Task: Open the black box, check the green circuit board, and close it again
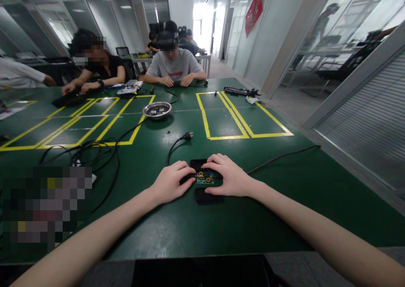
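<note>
A green table (pixel 152 232) fills the foreground, with a person in a grey T-shirt (pixel 190 63) and a person in black (pixel 112 69) seated along its far side, both working with their hands. Yellow tape (pixel 228 137) marks out rectangles across its top. Black cables (pixel 117 162) lie tangled at the left.

Near the table's front edge, the left hand (pixel 172 179) pinches a black cord (pixel 169 150) between thumb and fingertips. The right hand (pixel 232 177) arches over the other end of the work, its thumb and forefinger spread apart; whether they touch the board is hard to tell. Farther off stands a steel bowl (pixel 157 117) holding small metal parts.

Two black casing halves (pixel 204 197) lie above and below a green circuit board (pixel 200 181), which sits between the hands. Beyond the left hand rests a two-pin plug (pixel 187 136). Smallest are the board's copper-wound toroid coils (pixel 208 180).
</note>
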